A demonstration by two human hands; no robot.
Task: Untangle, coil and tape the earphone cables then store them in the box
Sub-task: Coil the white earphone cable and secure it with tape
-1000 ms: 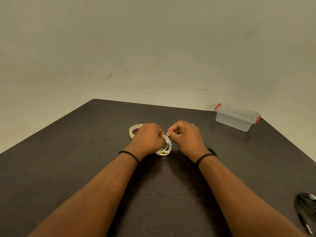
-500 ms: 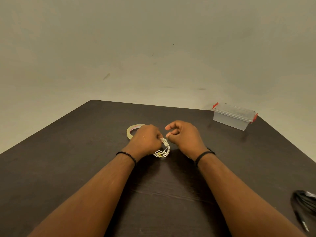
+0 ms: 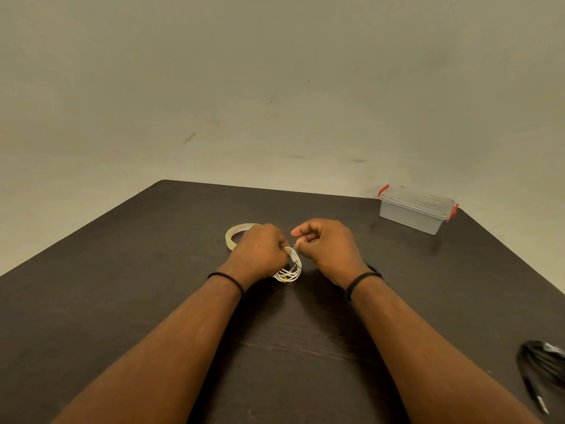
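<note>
Table (image 3: 153,301): dark matte wood grain, flat, low friction for thin cable. Box (image 3: 417,211) at 2 o'clock, well apart from the hands: translucent plastic, rectangular, red clips, lid on (needs opening before storage). Black cable bundle (image 3: 541,362) at 4 o'clock near the table edge, glossy, loosely heaped; judging by that it's not yet coiled. Tape roll (image 3: 237,234) at 11 o'clock just beside the left hand: thin flat ring, pale.

Left hand (image 3: 260,255): fingers curled round the white earphone coil (image 3: 289,269), centre of table. Right hand (image 3: 327,249): fingers curled, tips close at the coil's top; can't tell if they pinch a strand or tape.

Risks:
- Coil is springy thin wire, several loose loops. If the left grip slackens, the loops fan out and retangle.
- Tape likely sticks to fingertips instead of cable.
</note>
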